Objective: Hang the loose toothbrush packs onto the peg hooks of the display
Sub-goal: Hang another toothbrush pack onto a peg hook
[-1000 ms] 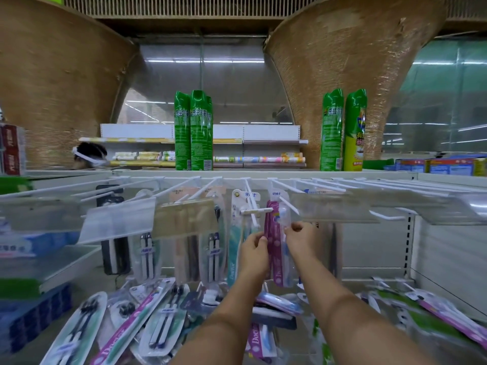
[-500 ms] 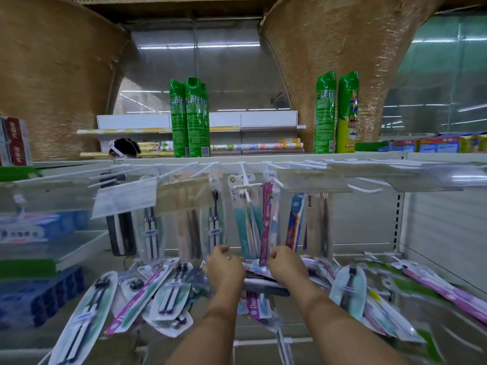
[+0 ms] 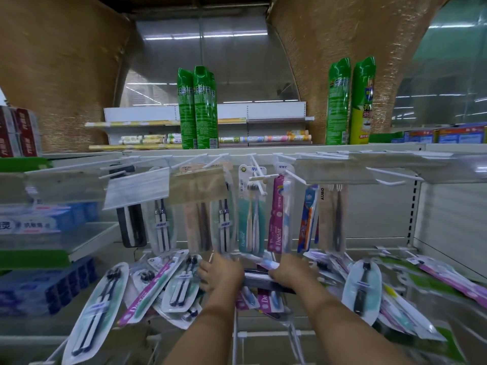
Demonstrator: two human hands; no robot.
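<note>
The loose toothbrush packs [image 3: 181, 285] lie in a heap on the lower shelf [image 3: 34, 330], across the bottom of the frame, and both my hands are down in the middle of this heap. The fingers [image 3: 275, 273] of my right hand [image 3: 292, 270] are curled over the upper edge of one dark pack [image 3: 257, 279] and they grip it. Of my left hand [image 3: 224, 273] I see only the back. Its fingers go down among the packs and are hidden, so I cannot tell if they hold something.

The dark pack lies between my two hands. Its long axis goes from left to right in the frame and drops a little toward the right, where it passes under my right hand. So the right hand is the one on it, and the left hand is just beside its left end. The picture is blurred here, and I cannot tell at which end the hanging hole is.

The peg hooks [image 3: 261, 177] are above my hands, in the middle band of the frame, and they point toward me. The pink hanging pack [image 3: 278, 219] and its neighbours hang there upright. I judge that the dark pack must be turned from lying to upright, hole end up, before it can slide on a hook.
</note>
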